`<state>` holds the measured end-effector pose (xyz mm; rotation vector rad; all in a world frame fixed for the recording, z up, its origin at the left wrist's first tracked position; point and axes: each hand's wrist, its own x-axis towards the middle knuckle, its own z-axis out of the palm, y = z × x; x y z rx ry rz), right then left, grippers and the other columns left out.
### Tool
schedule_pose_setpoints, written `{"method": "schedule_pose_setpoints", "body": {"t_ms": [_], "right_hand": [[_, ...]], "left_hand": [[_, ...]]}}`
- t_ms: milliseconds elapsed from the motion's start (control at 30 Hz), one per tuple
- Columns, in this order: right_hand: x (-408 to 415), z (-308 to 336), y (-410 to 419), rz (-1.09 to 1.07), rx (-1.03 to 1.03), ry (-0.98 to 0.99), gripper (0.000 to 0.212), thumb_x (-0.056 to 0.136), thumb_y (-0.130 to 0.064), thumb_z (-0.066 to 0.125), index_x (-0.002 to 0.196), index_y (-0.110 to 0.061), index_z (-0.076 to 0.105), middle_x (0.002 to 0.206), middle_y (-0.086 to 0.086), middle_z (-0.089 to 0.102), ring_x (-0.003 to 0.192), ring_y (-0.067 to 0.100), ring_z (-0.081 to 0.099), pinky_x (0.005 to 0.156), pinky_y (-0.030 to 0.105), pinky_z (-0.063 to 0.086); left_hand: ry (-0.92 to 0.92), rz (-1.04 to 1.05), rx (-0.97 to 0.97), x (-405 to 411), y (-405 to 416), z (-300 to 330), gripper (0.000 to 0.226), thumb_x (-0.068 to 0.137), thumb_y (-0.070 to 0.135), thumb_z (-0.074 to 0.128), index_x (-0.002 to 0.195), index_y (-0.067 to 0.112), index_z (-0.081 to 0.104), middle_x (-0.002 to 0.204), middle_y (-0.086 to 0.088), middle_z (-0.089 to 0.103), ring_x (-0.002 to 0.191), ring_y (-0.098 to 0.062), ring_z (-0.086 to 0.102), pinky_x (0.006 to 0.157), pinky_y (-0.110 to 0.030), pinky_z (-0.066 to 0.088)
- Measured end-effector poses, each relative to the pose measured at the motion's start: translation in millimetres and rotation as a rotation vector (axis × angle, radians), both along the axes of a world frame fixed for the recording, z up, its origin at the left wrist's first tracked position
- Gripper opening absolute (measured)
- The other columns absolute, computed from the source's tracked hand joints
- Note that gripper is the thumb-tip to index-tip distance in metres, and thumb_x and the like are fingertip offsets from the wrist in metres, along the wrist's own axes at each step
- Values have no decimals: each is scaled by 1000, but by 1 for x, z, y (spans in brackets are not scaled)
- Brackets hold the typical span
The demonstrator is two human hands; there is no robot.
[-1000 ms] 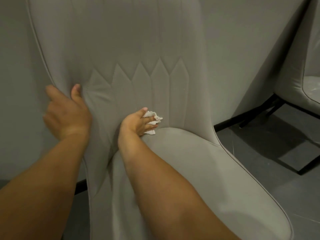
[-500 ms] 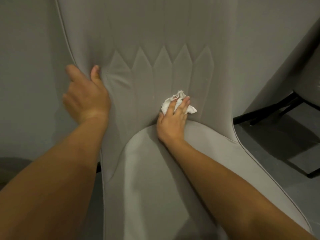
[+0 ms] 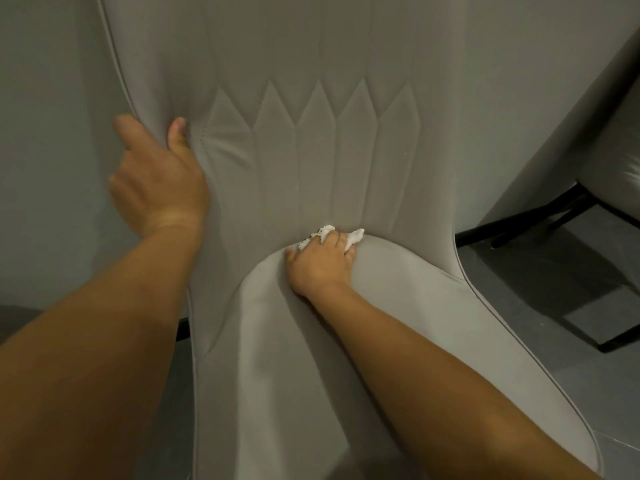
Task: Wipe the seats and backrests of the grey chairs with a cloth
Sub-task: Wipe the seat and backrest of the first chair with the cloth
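A grey upholstered chair fills the view, its backrest (image 3: 311,98) stitched with pointed panels and its seat (image 3: 398,323) curving toward me. My left hand (image 3: 159,178) grips the backrest's left edge, thumb on the front and fingers behind it. My right hand (image 3: 320,263) holds a crumpled white cloth (image 3: 355,235) and presses it into the crease where the seat meets the backrest. Most of the cloth is hidden under my fingers.
A second grey chair (image 3: 609,161) stands at the right edge on black metal legs (image 3: 554,216). A plain grey wall (image 3: 45,150) runs behind the chairs. Grey floor tiles (image 3: 571,289) lie to the right of the seat.
My right hand has slid the cloth rightward along the seat crease, up onto the lower backrest, and back down into the crease. My left hand keeps its hold on the backrest's edge.
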<state>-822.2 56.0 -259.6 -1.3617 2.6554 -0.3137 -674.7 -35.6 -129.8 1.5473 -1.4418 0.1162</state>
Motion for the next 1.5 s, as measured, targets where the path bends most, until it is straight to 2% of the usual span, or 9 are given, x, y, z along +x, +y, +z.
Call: {"method": "schedule_pose_setpoints", "body": {"t_ms": [267, 333, 433, 633, 933, 1033, 1167, 1400, 1500], "right_hand": [[12, -9, 14, 488, -82, -79, 51, 93, -63, 37, 122, -30, 63, 145, 3, 42, 143, 27, 21, 122, 46, 3], [-2, -4, 18, 573, -71, -154, 51, 90, -68, 38, 131, -43, 56, 148, 2, 36, 144, 24, 17, 121, 46, 3], [-27, 0, 24, 652, 19, -13, 55, 91, -74, 26, 143, -56, 35, 153, 1, 29, 147, 19, 11, 120, 51, -6], [-54, 1, 26, 416, -36, 137, 56, 95, -69, 15, 145, -53, 34, 144, 0, 41, 140, 23, 27, 120, 51, 3], [-69, -6, 60, 105, -113, 264, 64, 94, -60, 26, 152, -32, 31, 155, 7, 23, 146, 33, 13, 118, 59, 0], [-64, -4, 59, 51, -145, 158, 61, 96, -54, 31, 152, -29, 29, 150, 7, 33, 145, 33, 18, 119, 58, 10], [-53, -1, 46, 25, -122, 63, 59, 100, -47, 31, 147, -13, 41, 143, 11, 45, 141, 30, 27, 118, 52, 17], [-10, -2, 28, 152, -130, -12, 60, 104, -45, 30, 153, -11, 33, 159, 13, 15, 144, 33, 17, 119, 48, 13], [-6, -4, 27, 223, -139, -8, 57, 104, -44, 30, 151, -12, 38, 150, 8, 33, 142, 32, 24, 118, 50, 19]], "left_hand": [[8, 6, 10, 0, 1, 0, 63, 95, 55, 31, 126, 1, 42, 100, -31, 62, 84, -51, 55, 63, -43, 23], [7, 2, 23, 1, 1, 0, 63, 95, 55, 32, 126, 1, 41, 100, -31, 62, 84, -52, 55, 63, -43, 23], [4, -5, 23, 1, 4, 2, 62, 96, 54, 32, 126, 0, 40, 99, -32, 62, 83, -52, 55, 63, -43, 23], [-14, -7, 24, 2, 3, 2, 61, 97, 53, 33, 126, 0, 40, 100, -31, 62, 84, -51, 55, 62, -43, 21], [-15, 14, 15, 2, -3, -2, 68, 95, 57, 28, 130, 0, 39, 99, -31, 62, 84, -51, 56, 64, -43, 23], [-10, 11, 10, 2, -5, -4, 69, 95, 58, 27, 131, 0, 39, 99, -31, 62, 84, -51, 56, 64, -43, 22], [-3, 15, 15, 2, -5, -4, 71, 94, 58, 27, 134, 1, 37, 103, -30, 62, 87, -51, 55, 65, -43, 22], [-9, 15, 22, 0, -3, -2, 72, 95, 56, 29, 137, -1, 36, 104, -32, 62, 88, -51, 56, 64, -45, 24], [-2, 0, 18, 1, -1, 0, 67, 96, 55, 31, 134, -1, 38, 102, -32, 62, 86, -51, 56, 64, -46, 26]]}}
